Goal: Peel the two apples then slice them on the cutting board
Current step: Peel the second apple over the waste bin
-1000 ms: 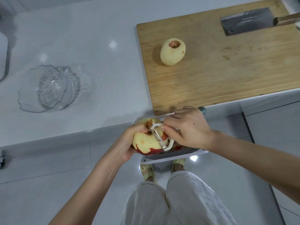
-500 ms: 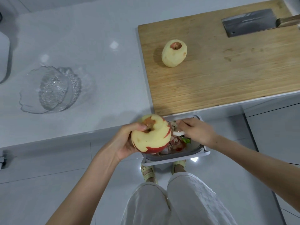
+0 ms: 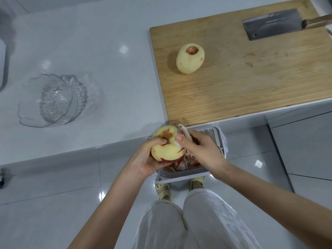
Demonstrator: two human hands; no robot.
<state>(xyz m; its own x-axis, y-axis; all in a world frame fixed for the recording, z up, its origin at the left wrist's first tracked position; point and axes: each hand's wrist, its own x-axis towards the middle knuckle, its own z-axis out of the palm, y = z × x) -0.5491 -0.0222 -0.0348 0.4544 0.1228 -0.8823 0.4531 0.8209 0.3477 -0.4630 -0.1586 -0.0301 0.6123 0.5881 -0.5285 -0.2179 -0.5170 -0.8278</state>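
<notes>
The cleaver's [image 3: 271,24] wooden handle runs off the right edge of view at the far right corner of the cutting board [image 3: 251,78]. The bin [image 3: 218,139] below the worktop's [image 3: 89,51] near edge is mostly covered by the hands, with only part of its rim and some peelings [image 3: 181,163] showing. Most of the white peeler [image 3: 186,134] sits inside the right hand [image 3: 203,151], and the underside of the second apple [image 3: 167,146] is hidden by the left palm.

Half a second ago the right hand was low over the bin, apart from the fruit. Now it is up against the apple's right side, with the peeler head at the far top edge. The left hand [image 3: 149,159] has barely moved.

The left grip cups this apple from below, thumb pressed into the stem hollow. It is held in the air just off the worktop's near edge, over the bin. It is mostly pale yellow flesh, with red skin left along the bottom, a thin sliver on the right and brownish patches by the stem. The right grip is curled round the peeler.

The first apple [image 3: 190,58], fully peeled, lies on the board near its left edge. A glass bowl [image 3: 53,99] sits on the worktop towards its left side.
</notes>
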